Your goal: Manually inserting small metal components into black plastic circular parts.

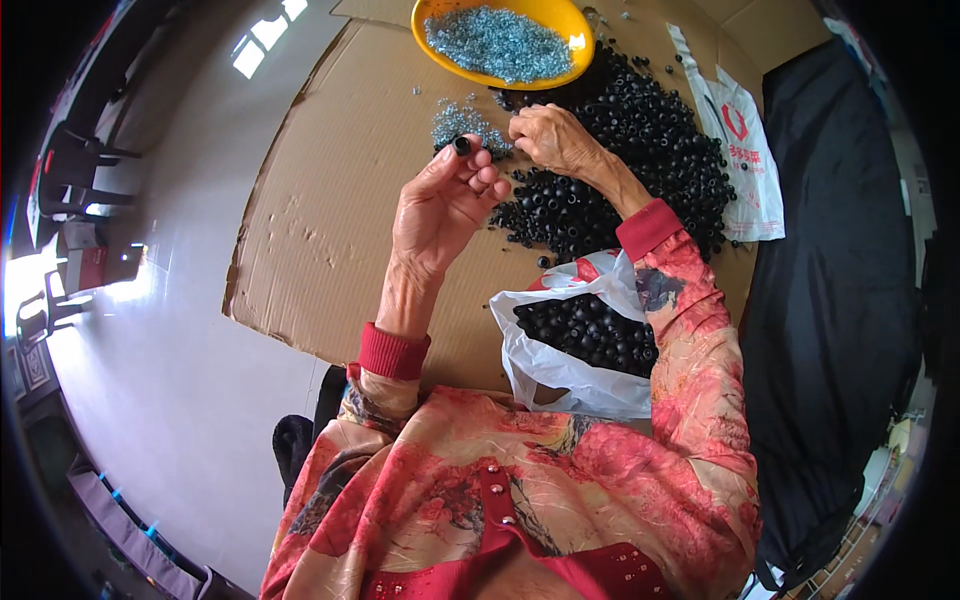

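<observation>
Between the thumb and fingers of my left hand (440, 210) is a small black hollow cap (461, 146), its round opening facing up. My right hand (552, 140) is just to the right, fingers bent and pinched together; whatever they may hold is hidden. Beyond my left fingertips lies a small heap of tiny clear-blue pieces (462, 122) on the cardboard. A wide pile of black round caps (640, 140) spreads under and beyond my right wrist. Near my body a white plastic bag (520, 350) stands open with several black caps (590, 330) inside.
A yellow bowl (583, 62) full of the tiny blue pieces (500, 43) stands at the far edge. The cardboard sheet (310, 220) lies under everything. A flat white plastic bag (750, 165) with red print is at the right, beside a large black cloth-like surface (830, 280). Dark chairs (85, 170) stand far left.
</observation>
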